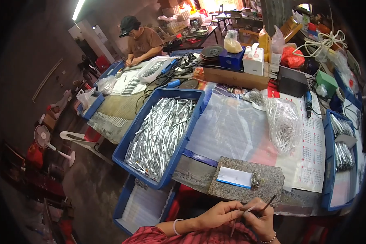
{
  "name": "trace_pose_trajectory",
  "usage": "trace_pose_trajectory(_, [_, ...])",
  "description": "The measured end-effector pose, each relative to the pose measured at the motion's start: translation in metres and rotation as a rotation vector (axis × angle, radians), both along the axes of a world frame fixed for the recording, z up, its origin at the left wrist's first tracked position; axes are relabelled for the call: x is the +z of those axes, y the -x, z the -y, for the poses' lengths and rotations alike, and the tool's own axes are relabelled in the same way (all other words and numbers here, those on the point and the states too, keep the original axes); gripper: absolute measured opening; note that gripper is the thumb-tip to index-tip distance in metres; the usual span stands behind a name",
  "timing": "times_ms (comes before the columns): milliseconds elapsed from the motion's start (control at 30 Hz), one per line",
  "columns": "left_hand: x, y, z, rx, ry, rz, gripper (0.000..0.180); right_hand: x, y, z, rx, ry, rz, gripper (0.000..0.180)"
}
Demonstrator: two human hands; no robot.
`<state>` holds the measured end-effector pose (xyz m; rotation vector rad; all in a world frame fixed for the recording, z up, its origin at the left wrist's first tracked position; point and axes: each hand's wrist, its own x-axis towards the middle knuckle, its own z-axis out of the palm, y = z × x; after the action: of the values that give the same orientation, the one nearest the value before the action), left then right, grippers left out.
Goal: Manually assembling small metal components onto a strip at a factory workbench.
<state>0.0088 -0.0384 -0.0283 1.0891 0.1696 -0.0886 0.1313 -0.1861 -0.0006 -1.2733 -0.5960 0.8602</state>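
Note:
Close to my body, below the table's front edge, my left hand (220,214) and my right hand (261,221) meet with fingers pinched together. Between them is a slim silvery metal piece (248,211), and the fingers of both hands close on it. A thin dark rod (271,200) sticks up out of my right hand; its lower part is hidden. Just beyond the hands lies a speckled stone slab (272,179). On it rest a white pad with a blue edge (234,177) and a small heap of tiny metal parts (256,179).
Left of the slab stands a blue tray (155,184) full of slim metal pieces (162,132). A lower blue tray (124,213) sits beneath. A clear bag of parts (284,126) lies right; another blue tray (329,162) is farther right. Across the table works another person (144,42).

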Motion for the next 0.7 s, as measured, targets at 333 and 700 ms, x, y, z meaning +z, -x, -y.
trace_pose_trajectory(333, [0.001,-0.003,-0.014,0.252,-0.016,-0.09,0.024,0.006,-0.01,0.01,-0.117,0.085,0.032,0.013])
trace_pose_trajectory(700, [-0.001,-0.012,-0.022,0.358,0.307,-0.091,0.024,-0.006,-0.005,-0.01,-0.02,0.059,0.705,0.026])
